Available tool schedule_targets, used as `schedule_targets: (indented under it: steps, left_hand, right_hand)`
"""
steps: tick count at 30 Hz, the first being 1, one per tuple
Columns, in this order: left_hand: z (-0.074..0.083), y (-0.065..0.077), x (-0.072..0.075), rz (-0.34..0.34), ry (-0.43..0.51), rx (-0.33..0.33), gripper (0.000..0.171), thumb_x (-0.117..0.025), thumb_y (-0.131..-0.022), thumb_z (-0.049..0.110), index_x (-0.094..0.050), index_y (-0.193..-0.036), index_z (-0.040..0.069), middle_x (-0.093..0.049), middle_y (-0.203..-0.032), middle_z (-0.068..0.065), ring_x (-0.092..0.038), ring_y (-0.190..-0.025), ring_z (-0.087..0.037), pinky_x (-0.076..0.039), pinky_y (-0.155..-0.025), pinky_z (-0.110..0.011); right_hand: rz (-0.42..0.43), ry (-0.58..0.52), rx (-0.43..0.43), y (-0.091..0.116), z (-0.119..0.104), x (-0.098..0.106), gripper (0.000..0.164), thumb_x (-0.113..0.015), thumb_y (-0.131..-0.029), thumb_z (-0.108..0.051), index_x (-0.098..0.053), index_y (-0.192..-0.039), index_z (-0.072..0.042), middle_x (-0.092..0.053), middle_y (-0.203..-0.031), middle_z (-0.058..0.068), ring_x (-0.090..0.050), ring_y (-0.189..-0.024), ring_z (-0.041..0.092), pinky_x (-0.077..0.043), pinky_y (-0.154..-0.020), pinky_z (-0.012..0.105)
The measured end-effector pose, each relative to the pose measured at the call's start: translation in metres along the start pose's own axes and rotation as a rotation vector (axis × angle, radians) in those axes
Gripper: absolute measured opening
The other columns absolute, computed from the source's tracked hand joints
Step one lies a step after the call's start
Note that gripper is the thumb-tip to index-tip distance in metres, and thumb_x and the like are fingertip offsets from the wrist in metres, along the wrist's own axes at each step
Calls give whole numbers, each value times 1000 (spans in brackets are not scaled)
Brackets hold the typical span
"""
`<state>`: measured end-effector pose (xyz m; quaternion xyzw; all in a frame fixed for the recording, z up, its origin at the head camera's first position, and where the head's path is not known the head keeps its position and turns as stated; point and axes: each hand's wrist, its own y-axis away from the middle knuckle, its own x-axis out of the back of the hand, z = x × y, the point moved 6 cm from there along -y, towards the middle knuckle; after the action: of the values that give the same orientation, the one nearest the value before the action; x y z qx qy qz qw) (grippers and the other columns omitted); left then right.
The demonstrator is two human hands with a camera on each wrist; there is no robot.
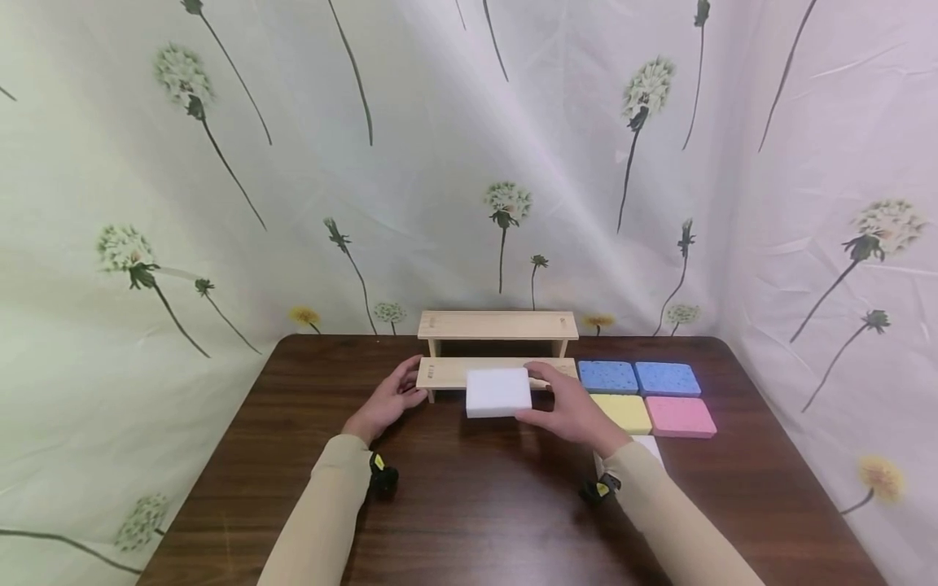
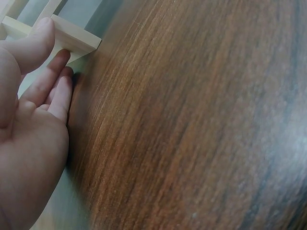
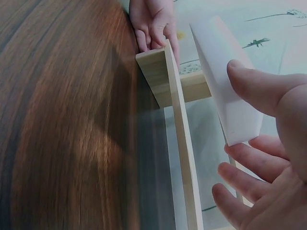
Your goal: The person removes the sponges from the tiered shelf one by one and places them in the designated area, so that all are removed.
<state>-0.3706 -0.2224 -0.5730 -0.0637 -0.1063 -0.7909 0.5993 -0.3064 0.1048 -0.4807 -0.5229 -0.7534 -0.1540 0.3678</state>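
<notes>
A white sponge [image 1: 498, 392] is pinched between the thumb and fingers of my right hand [image 1: 572, 407], in front of the lower step of a two-step wooden shelf [image 1: 447, 373]. The right wrist view shows this white sponge [image 3: 225, 81] held by its end above the lower board [image 3: 180, 129]. My left hand [image 1: 384, 403] is at the left end of the lower step, its fingers fairly straight. In the left wrist view the left hand's fingertips [image 2: 62, 57] are right at the shelf's end [image 2: 76, 38], with the thumb extended above.
Right of the shelf, two blue sponges [image 1: 637, 378], a yellow sponge [image 1: 623, 413] and a pink sponge [image 1: 681, 417] lie flat on the dark wooden table [image 1: 469, 513]. Another white block [image 1: 648, 444] lies partly hidden under the right forearm. A flower-patterned curtain [image 1: 440, 163] hangs behind.
</notes>
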Motion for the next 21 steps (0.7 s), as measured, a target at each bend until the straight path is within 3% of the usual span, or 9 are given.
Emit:
schedule_targets:
  steps: [21]
  left_hand:
    - [6,2,-2,5,-10,-6,76,-64,-104,7,-23,-168,13,-46,-157,-24,-43,-147,-36,-30,-125,-53]
  right_hand:
    - [-25,8,-90,33,18,24,90,-85,-84,-55,-45,-156,-19,-60,-147,7,-62,-126,33,-53,-104,55]
